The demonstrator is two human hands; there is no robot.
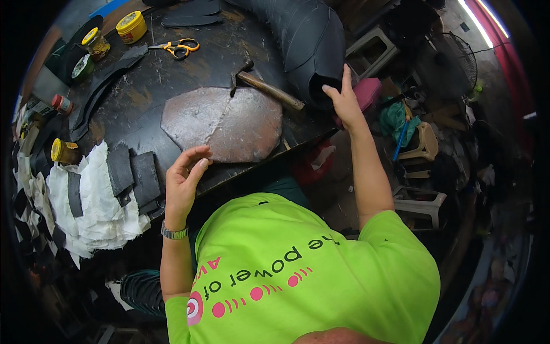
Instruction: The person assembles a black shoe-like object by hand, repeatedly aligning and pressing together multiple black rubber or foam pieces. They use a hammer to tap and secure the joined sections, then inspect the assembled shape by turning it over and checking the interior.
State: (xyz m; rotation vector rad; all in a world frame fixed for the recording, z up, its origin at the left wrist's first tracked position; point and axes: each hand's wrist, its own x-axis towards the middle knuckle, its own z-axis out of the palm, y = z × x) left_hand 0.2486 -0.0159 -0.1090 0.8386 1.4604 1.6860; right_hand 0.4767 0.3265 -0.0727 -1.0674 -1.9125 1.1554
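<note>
My left hand (pixel 184 182), with a watch on its wrist, is at the near edge of a worn, grey-brown flat slab (pixel 223 123) on the table. Its fingers are loosely bent, the thumb apart, and nothing shows in them. My right hand (pixel 348 106) is at the near end of a long row of nested black leather-like pieces (pixel 312 49). Its thumb is at the hollow opening and its index finger lies along the outer side, gripping the end piece. A hammer (pixel 269 89) with a wooden handle lies at the slab's far right edge.
Orange-handled scissors (pixel 179 49), a yellow tub (pixel 131 27) and several jars stand or lie at the far left of the dark table (pixel 172 74). White cloth sheets (pixel 94 212) with black strips hang over its left side. Plastic stools (pixel 421 203) and a fan (pixel 452 63) are at right.
</note>
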